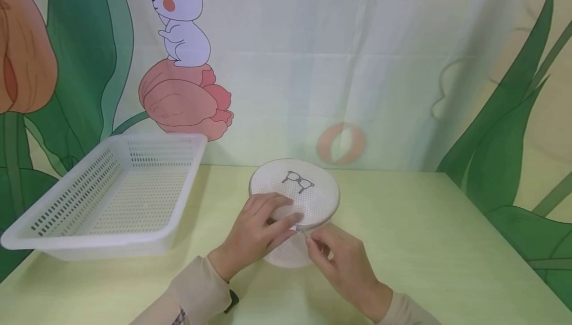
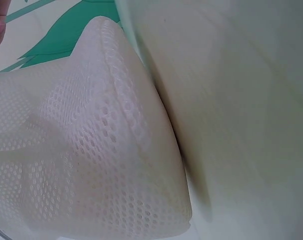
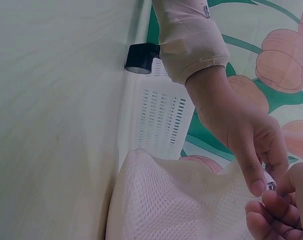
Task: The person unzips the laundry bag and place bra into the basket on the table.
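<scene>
A round white mesh laundry bag (image 1: 319, 196) stands on the table, a pair of glasses drawn on its lid. My left hand (image 1: 256, 223) holds the lid's near edge, fingers over the top and thumb at the rim. At the front of that rim, my right hand (image 1: 346, 260) pinches the zipper pull between thumb and forefinger. The metal zipper slider (image 3: 270, 186) shows between the two hands in the right wrist view. Soft, slightly bulging mesh of the bag's side (image 2: 116, 150) fills much of the left wrist view; part of the right hand shows at its edge.
To the left of the bag sits a white plastic basket (image 1: 178, 205) with slotted walls. The pale yellow table (image 1: 402, 225) ends at a printed cloth backdrop (image 1: 277, 66) with a rabbit and flowers. A dark band (image 1: 232, 301) is at the left wrist.
</scene>
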The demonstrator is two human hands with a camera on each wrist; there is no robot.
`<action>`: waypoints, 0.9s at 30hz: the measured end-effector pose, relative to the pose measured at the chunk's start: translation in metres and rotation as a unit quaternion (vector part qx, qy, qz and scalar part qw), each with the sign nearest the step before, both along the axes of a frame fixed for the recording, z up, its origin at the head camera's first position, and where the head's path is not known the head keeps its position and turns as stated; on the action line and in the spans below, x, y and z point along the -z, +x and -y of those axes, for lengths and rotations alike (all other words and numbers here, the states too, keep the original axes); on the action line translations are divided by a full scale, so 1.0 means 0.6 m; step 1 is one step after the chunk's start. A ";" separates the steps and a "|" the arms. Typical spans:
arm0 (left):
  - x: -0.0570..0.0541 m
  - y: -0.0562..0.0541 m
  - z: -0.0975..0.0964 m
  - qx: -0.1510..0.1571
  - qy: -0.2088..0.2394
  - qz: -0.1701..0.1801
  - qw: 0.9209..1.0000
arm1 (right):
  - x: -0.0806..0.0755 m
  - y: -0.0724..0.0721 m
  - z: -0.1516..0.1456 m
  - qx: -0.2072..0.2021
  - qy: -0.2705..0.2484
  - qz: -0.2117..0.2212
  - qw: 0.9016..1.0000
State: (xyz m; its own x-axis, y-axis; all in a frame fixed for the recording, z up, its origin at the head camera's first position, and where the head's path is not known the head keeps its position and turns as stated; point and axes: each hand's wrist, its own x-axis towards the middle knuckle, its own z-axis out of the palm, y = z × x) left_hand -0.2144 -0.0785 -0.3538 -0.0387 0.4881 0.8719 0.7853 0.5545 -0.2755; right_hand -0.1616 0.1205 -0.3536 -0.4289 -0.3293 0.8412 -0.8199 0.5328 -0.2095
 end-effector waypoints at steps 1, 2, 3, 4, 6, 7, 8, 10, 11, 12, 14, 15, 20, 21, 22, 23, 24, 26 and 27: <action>0.000 0.000 0.000 0.001 0.000 0.002 1.000 | 0.000 0.000 0.000 0.000 0.000 -0.002 1.000; 0.000 0.000 0.000 0.001 0.000 0.003 1.000 | 0.001 -0.001 -0.001 -0.001 -0.002 -0.005 1.000; 0.001 -0.001 0.001 0.002 0.001 0.002 1.000 | 0.002 -0.001 -0.001 -0.001 -0.003 -0.007 1.000; 0.001 -0.001 0.001 0.002 0.002 0.002 1.000 | 0.002 -0.002 -0.002 -0.001 -0.005 -0.008 1.000; 0.001 -0.002 0.002 0.003 0.004 0.003 1.000 | 0.003 -0.003 -0.003 0.001 -0.006 -0.008 1.000; 0.001 -0.002 0.003 0.003 0.005 0.004 1.000 | 0.003 -0.004 -0.003 0.002 -0.007 -0.008 1.000; 0.001 -0.002 0.003 0.004 0.005 0.004 1.000 | 0.003 -0.004 -0.004 0.003 -0.007 -0.008 1.000; 0.001 -0.002 0.005 0.007 0.007 0.008 1.000 | 0.003 -0.004 -0.004 0.007 -0.004 -0.003 1.000; 0.001 -0.003 0.005 0.008 0.008 0.009 1.000 | 0.003 -0.005 -0.005 0.009 -0.004 0.000 1.000; 0.001 -0.003 0.006 0.008 0.009 0.010 1.000 | 0.003 -0.005 -0.005 0.011 -0.003 0.002 1.000; 0.002 -0.004 0.008 0.009 0.011 0.011 1.000 | 0.002 -0.006 -0.006 0.014 -0.003 0.004 1.000; 0.002 -0.004 0.009 0.009 0.013 0.012 1.000 | 0.002 -0.006 -0.006 0.015 -0.003 0.005 1.000; 0.003 -0.008 0.011 0.012 0.013 0.016 1.000 | 0.000 -0.008 -0.007 0.018 0.000 0.008 1.000; 0.003 -0.009 0.012 0.014 0.014 0.017 1.000 | 0.000 -0.008 -0.007 0.019 -0.001 0.008 1.000; 0.003 -0.009 0.013 0.016 0.016 0.017 1.000 | 0.000 -0.008 -0.007 0.021 -0.001 0.009 1.000; 0.003 -0.010 0.013 0.019 0.017 0.018 1.000 | -0.001 -0.008 -0.007 0.023 -0.001 0.010 1.000; 0.003 -0.011 0.014 0.021 0.019 0.018 0.999 | -0.001 -0.008 -0.007 0.024 -0.001 0.012 1.000; 0.003 -0.012 0.016 0.024 0.020 0.020 0.999 | -0.001 -0.008 -0.007 0.028 -0.002 0.015 1.000; 0.002 -0.013 0.016 0.024 0.020 0.020 0.999 | -0.001 -0.008 -0.008 0.029 -0.002 0.015 0.999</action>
